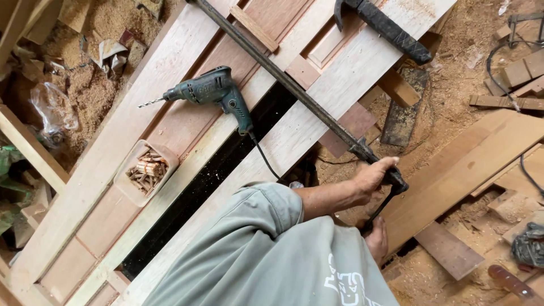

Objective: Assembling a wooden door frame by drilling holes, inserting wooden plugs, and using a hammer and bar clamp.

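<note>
Head view
Clamp: a long dark steel bar clamp (294,90) lay slantwise across the pale and reddish wooden door frame (317,96), spanning its width, presumably to squeeze the joints tight.
Clamp head: the jaw end sat past the frame's outer edge, so the screw could bear on the stile.
Upper hand (374,174): fingers were wrapped shut around the clamp head, steadying it against the edge. Which side this hand belonged to could not be told for certain; by position it read as the left.
Lower hand (377,238): it sat just under the clamp's crank handle (378,211), seemingly gripping it; the fingers were partly hidden, so the closure was uncertain.
Drill: a green corded electric drill (212,90) rested on its side on the panel, bit pointing outward, within reach but untouched.
Dowels: a shallow pale tray of short wooden dowel pegs (146,170) sat on the frame near the drill.
Hammer: a black-handled claw hammer (385,25) lay at the far end.
Floor: sawdust and timber offcuts (453,249) lay around.
</note>
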